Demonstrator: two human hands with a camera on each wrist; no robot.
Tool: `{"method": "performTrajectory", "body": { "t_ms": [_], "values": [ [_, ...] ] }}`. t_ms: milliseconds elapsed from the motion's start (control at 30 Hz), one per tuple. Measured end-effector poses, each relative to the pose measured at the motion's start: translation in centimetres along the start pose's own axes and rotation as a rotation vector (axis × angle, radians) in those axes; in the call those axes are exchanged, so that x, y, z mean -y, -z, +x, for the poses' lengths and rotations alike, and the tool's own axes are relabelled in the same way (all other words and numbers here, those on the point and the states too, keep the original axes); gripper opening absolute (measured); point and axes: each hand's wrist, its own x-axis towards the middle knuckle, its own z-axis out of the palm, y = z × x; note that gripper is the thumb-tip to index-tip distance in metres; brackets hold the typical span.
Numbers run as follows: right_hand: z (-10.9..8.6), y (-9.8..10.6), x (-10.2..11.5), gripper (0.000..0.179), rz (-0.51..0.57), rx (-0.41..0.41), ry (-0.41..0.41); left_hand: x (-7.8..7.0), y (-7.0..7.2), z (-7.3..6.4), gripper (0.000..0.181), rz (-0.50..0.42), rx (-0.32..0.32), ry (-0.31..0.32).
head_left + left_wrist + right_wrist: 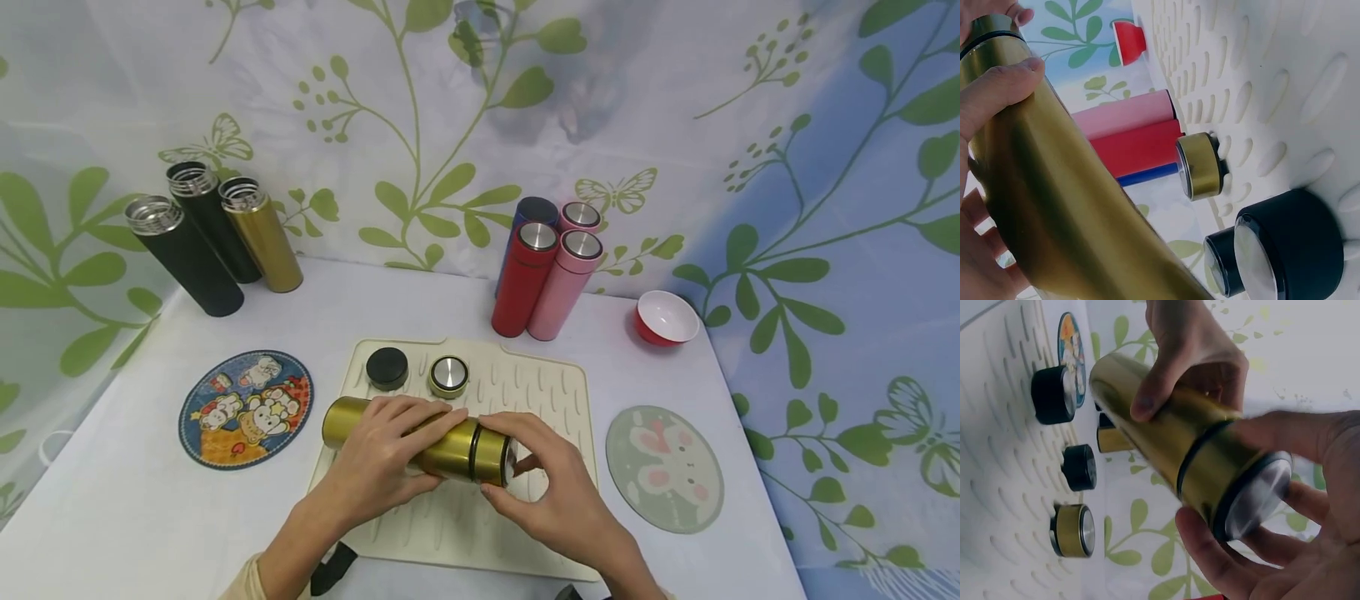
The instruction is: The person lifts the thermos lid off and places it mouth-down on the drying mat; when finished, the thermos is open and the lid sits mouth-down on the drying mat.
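A gold thermos bottle (pixel 442 446) lies sideways above the cream mat, its gold lid (pixel 492 457) on the right end. My left hand (pixel 393 446) grips the body, thumb below and fingers over the top. Around the lid, my right hand (pixel 551 483) has its thumb on one side and fingers on the other. In the right wrist view, the silver top of this lid (pixel 1260 494) faces the right palm. A loose gold lid (pixel 449 375) and a black lid (pixel 387 368) sit on the mat; both wrist views show a second black lid (pixel 1054 395).
The cream mat (pixel 525 542) lies under the hands. Lidless black (pixel 187 258) and gold bottles (pixel 266 242) stand back left. Lidded red (pixel 521 283), pink (pixel 562 287) and blue bottles stand behind the mat. Round mats (pixel 246 408) flank it; a red bowl (pixel 666 318) is back right.
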Motion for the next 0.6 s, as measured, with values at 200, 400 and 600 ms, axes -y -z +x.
{"method": "performTrajectory", "body": {
  "t_ms": [200, 400, 600],
  "values": [
    [0.04, 0.02, 0.01, 0.072, 0.008, -0.021, -0.024, -0.01, -0.07, -0.05, 0.089, -0.033, 0.001, 0.031],
    [0.3, -0.07, 0.28, 0.041, 0.065, 0.035, -0.273, -0.18, -0.02, -0.16, 0.087, -0.033, 0.027, 0.037],
    [0.52, -0.28, 0.37, 0.037, 0.031, 0.024, -0.321, -0.19, -0.11, -0.23, 0.085, -0.022, 0.048, 0.039]
  ]
}}
